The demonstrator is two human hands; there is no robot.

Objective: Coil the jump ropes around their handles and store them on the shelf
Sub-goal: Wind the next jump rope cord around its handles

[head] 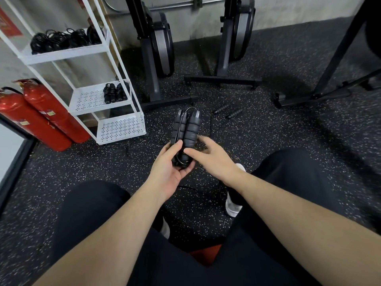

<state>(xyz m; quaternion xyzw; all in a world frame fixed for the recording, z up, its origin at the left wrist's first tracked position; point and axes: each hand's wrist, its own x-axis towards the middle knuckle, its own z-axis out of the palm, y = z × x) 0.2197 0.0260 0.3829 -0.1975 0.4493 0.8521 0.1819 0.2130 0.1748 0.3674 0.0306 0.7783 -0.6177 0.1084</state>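
Speckled gym floor [268, 141] right of white shelf [120, 129]: left hand [171, 164] grips paired jump-rope handles [185, 129] upright; right hand [212, 155], fingers relaxed, touches them. Coiled ropes [114, 92] occupy shelf.

Paired jump-rope handles [186, 129] in left hand [171, 168], right hand [214, 157] alongside

**Both arms reach forward, hands meet in front**

The left hand [167, 162] lies palm up, fingers and thumb curled in a grip. The right hand [214, 156] sits beside it, palm down, fingers extended toward the left thumb
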